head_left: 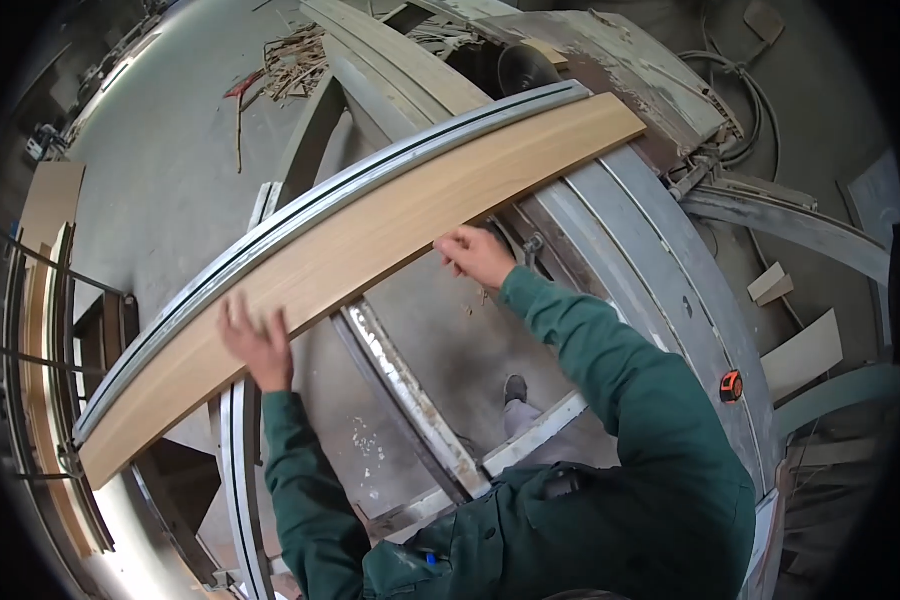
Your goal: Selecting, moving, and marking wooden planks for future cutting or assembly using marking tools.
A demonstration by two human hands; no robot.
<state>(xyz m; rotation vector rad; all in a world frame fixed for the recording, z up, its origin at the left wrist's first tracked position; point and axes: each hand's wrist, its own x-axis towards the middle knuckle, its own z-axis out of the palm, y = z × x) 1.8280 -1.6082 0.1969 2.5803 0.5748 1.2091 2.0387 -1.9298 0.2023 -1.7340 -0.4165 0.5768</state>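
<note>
A long pale wooden board (370,240) lies slantwise across the metal frame of a machine, along a grey metal fence rail (350,171) on its far side. My left hand (257,342) is over the left part of the board, fingers apart and a little blurred; whether it touches the wood I cannot tell. At the board's near edge, right of its middle, is my right hand (478,256). Its fingers are curled together, and what they hold, if anything, is hidden.
An orange and black tape measure (731,386) rests on the grey metal table (638,250) at right. A round dark disc (526,70) stands beyond the rail. Scrap wood (296,62) is heaped on the far floor. A metal crossbar (410,390) runs below the board, and cables (760,110) coil at far right.
</note>
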